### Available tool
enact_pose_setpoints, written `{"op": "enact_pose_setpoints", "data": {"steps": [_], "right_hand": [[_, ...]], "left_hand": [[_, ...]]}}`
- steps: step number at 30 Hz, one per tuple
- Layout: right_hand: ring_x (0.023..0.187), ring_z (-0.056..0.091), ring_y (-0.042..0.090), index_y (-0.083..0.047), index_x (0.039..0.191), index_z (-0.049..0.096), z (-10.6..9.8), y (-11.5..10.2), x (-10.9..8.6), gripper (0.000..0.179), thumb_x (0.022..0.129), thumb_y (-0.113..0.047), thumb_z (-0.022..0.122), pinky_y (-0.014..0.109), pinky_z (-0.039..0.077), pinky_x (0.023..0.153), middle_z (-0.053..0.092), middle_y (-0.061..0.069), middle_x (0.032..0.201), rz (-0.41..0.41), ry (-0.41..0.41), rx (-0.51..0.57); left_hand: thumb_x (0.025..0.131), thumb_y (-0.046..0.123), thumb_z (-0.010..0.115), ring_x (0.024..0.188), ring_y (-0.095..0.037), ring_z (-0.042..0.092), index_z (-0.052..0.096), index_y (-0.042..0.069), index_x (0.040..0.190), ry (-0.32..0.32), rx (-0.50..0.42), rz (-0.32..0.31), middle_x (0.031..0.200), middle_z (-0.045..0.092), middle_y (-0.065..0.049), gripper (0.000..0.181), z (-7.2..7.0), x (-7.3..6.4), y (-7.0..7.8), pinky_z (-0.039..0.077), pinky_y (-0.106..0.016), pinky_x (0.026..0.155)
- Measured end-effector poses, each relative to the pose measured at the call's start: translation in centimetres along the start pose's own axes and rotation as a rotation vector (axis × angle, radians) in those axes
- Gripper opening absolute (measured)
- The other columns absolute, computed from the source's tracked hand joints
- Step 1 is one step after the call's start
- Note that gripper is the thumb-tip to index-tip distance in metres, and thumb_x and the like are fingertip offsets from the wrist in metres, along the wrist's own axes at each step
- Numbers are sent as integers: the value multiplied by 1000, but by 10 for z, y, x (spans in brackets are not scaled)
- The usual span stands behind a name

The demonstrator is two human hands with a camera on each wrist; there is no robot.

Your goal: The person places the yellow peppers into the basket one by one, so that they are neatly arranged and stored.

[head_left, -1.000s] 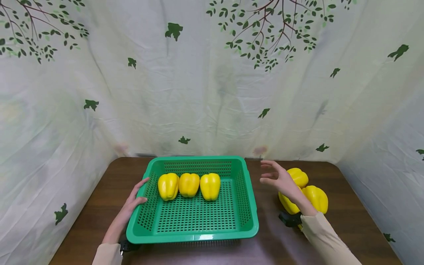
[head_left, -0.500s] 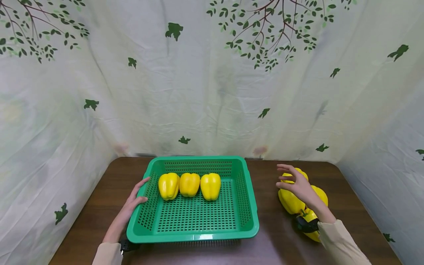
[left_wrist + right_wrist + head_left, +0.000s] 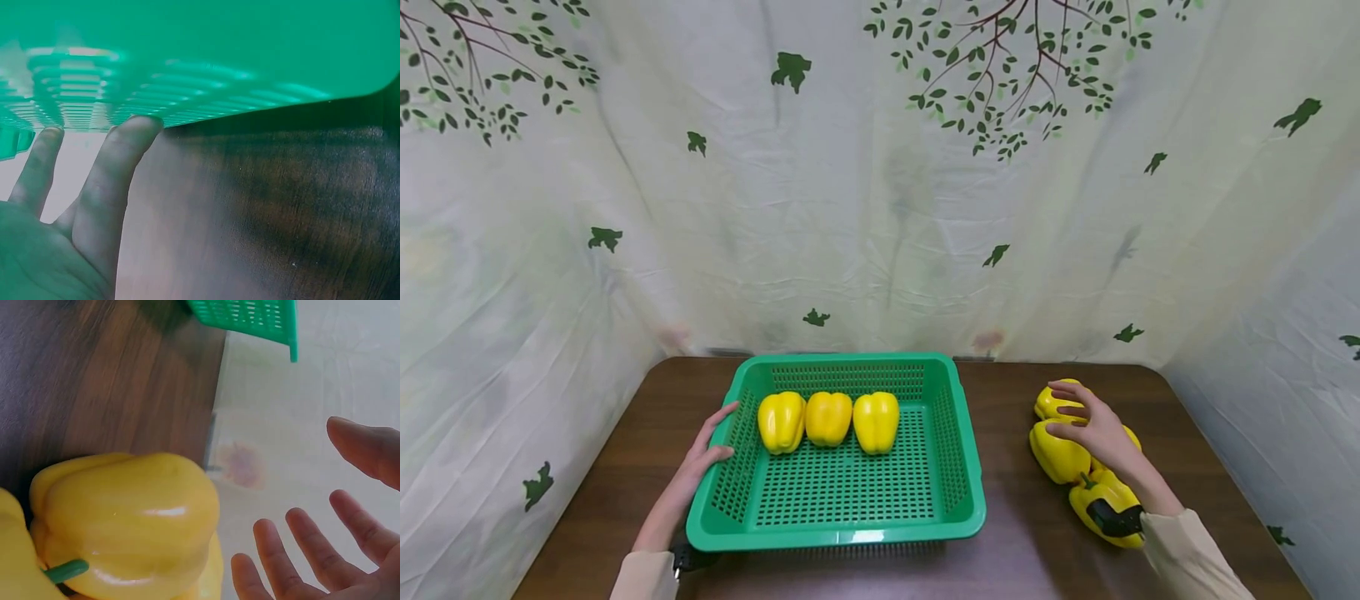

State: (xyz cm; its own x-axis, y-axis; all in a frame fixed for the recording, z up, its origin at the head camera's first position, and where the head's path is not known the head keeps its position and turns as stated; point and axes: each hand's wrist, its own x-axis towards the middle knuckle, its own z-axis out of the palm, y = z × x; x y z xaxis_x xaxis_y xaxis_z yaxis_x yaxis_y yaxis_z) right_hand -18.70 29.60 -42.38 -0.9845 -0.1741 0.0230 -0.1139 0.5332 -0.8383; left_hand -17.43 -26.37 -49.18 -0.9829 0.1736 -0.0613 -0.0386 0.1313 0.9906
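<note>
A green perforated basket (image 3: pixel 842 537) stands on the table, with three yellow bell peppers (image 3: pixel 828 419) in a row toward its back. My left hand (image 3: pixel 700 454) rests at the basket's left side; in the left wrist view its fairly straight fingers (image 3: pixel 103 187) touch the outer wall. Over a group of several yellow bell peppers (image 3: pixel 1058 452) on the right hovers my right hand (image 3: pixel 1101 433), fingers spread and slightly bent, holding nothing. One of these peppers is largely hidden behind that hand. Close up, the right wrist view shows a pepper (image 3: pixel 125 519) apart from the fingers.
The brown wooden table (image 3: pixel 1015 533) has rounded back corners. Behind and beside it hangs a pale curtain (image 3: pixel 887 208) printed with leaves. A black wrist strap (image 3: pixel 1112 518) on the right arm covers part of the front pepper.
My right hand has moved right, from beside the basket to over the pepper group. The left hand, the basket and the peppers stay where they were.
</note>
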Motion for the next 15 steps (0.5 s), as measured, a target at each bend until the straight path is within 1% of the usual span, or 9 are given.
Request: {"op": "enact_pose_setpoints", "data": {"steps": [6,12,15], "right_hand": [[120,41,52,0,141,36,-3,7,-3,64,88,-15,68,58,43,90,38,31,138,35,1,-59],[123,35,53,0,142,35,-3,16,-7,68,87,-20,70,61,42,87,36,30,140,103,-18,-106],[124,34,53,0,142,34,-2,19,-9,70,87,-22,70,60,43,87,35,30,141,120,-28,-123]], "left_hand": [[96,7,36,119,-49,38,18,22,150,-2,-9,44,150,10,-25,59,0,1,-2,50,-36,82],[96,6,36,117,-48,40,18,22,150,-4,-15,46,149,11,-26,58,1,1,-2,50,-36,81],[96,6,35,117,-47,40,18,22,150,-6,-17,49,149,11,-26,58,1,1,-1,50,-36,80]]}}
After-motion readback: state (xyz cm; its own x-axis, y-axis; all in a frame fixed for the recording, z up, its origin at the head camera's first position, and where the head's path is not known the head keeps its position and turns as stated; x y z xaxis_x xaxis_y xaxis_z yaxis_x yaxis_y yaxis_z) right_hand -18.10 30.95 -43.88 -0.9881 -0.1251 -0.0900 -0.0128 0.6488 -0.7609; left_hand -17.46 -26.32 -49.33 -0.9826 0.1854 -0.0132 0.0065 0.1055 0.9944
